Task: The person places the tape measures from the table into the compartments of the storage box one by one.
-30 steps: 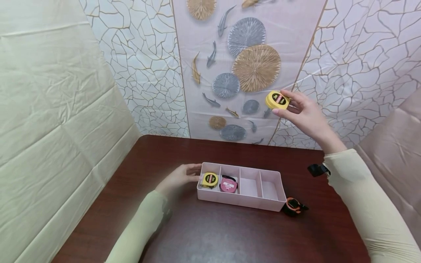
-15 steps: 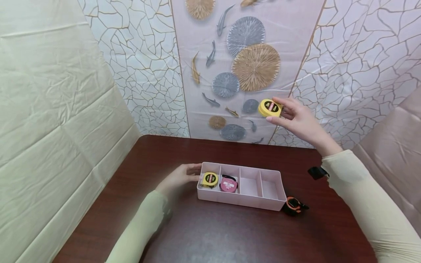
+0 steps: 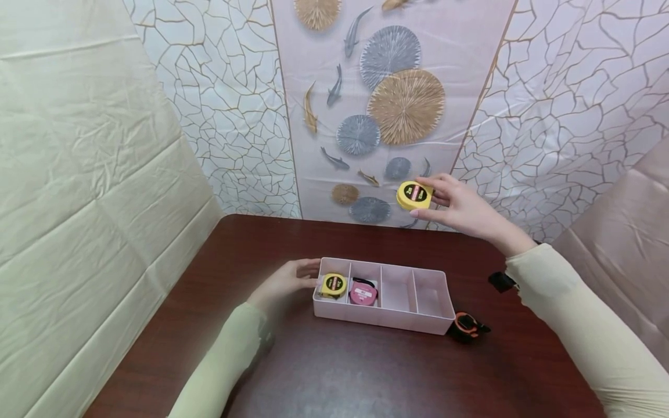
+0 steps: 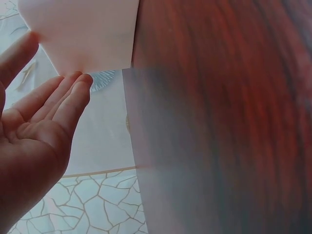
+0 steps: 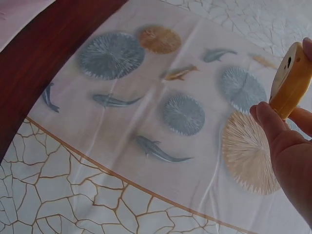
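High over the far side of the table, my right hand [image 3: 462,210] pinches a yellow tape measure [image 3: 414,195] between thumb and fingers, its black label facing me. The right wrist view shows the tape measure [image 5: 291,80] edge-on in the fingers. A pale pink divided box [image 3: 384,316] stands below. Its leftmost compartment holds another yellow tape measure [image 3: 333,285], and the one beside it a pink tape measure [image 3: 363,292] with a black strap. At the box's left end, my left hand [image 3: 286,283] touches the wall with fairly straight fingers, also seen against the box [image 4: 83,34] in the left wrist view.
A black and orange tape measure [image 3: 465,327] lies on the dark red-brown table [image 3: 355,371] by the box's right front corner. Patterned cloth [image 3: 240,116] hangs directly behind the table's far edge. Plain cloth [image 3: 104,191] closes off the left side.
My right hand has come down and to the left with the yellow tape measure, closer to the box. The left hand and the box have stayed in place.
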Action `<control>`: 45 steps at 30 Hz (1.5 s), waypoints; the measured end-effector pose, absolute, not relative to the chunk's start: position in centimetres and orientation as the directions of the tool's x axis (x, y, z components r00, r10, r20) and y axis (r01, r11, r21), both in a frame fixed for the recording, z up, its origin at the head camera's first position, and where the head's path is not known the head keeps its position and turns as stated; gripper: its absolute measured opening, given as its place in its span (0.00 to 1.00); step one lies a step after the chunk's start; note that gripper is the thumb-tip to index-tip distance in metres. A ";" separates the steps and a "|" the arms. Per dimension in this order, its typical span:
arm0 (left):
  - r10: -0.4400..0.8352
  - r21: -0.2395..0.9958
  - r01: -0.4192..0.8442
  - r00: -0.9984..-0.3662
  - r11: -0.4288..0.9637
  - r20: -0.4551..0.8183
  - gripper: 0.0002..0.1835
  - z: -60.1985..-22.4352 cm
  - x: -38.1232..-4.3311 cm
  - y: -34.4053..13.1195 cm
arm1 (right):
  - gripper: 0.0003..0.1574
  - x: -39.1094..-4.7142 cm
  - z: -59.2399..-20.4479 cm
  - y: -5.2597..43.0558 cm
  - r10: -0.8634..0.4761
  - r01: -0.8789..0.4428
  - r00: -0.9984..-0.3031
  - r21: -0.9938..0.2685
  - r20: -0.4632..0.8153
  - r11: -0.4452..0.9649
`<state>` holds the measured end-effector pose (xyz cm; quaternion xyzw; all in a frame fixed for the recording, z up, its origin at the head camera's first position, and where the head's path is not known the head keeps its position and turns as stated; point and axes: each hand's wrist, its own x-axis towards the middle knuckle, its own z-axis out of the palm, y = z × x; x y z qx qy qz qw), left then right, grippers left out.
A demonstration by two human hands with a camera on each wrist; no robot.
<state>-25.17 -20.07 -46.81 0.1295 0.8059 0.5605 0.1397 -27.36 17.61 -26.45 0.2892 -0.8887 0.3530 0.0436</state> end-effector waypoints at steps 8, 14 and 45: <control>0.364 0.943 0.039 -0.927 0.329 -0.089 0.32 -46.8 -25.1 -20.0 | 0.38 -27.4 -27.8 17.6 -0.565 -0.616 -0.776 -0.534 0.281 0.580; 0.368 0.946 0.051 -0.927 0.321 -0.075 0.31 -47.0 -25.1 -20.0 | 0.33 -27.5 -28.4 17.3 -0.608 -0.645 -0.744 -0.538 0.278 0.543; 0.372 0.951 0.043 -0.925 0.308 -0.078 0.32 -47.0 -25.3 -20.3 | 0.35 -27.6 -31.6 16.5 -0.694 -0.706 -0.695 -0.361 0.188 0.609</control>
